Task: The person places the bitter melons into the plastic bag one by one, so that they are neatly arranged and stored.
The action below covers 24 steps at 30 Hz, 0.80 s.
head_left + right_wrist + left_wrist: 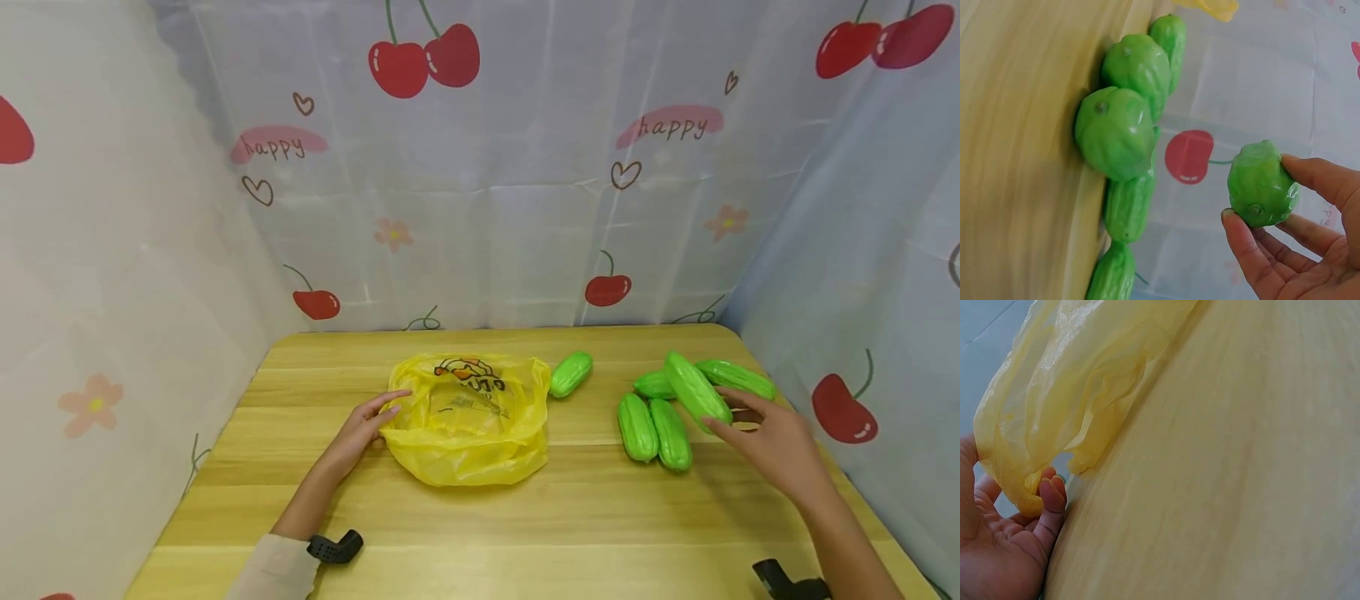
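On the wooden counter [525,533] we see a crinkled yellow plastic bag [468,462], its edge pinched by the left hand [362,432]; the right hand [776,439] grasps a glossy, oblong green cucumber [694,386] above the counter.

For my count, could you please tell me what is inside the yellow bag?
Inside the yellow bag, only its own printed plastic shows; its near side hides part of the bottom.
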Motion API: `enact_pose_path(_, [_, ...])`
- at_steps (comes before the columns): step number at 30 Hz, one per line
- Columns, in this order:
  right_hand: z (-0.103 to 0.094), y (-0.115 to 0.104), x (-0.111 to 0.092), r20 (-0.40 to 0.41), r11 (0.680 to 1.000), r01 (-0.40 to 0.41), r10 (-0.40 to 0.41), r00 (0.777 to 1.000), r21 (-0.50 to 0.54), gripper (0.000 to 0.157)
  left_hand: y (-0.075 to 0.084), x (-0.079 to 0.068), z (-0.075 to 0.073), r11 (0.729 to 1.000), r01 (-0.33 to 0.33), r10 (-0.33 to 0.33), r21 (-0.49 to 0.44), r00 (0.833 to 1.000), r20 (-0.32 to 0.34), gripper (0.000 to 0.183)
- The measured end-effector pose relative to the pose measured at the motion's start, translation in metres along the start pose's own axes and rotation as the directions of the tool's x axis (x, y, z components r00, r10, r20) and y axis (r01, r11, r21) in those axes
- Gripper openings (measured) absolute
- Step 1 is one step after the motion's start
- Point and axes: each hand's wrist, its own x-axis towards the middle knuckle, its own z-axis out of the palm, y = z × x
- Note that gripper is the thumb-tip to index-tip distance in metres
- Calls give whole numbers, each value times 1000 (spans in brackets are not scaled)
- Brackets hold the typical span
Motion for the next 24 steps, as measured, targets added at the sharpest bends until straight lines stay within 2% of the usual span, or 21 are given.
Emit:
enact_pose_path(8, [8, -20, 8, 26, 999, 29, -30, 999, 40, 58, -1, 1, 0, 1000, 4, -4, 1, 1000, -5, 44])
enact_pose_path(18, [23, -37, 17, -16, 988, 110, -109, 994, 111, 50, -3, 1, -1, 1000, 0, 0, 2, 1000, -14, 43])
enact_pose_path(24, [32, -43, 19, 18, 979, 97, -102, 995, 178, 52, -4, 2, 0, 1000, -3, 3, -5, 1000, -12, 44])
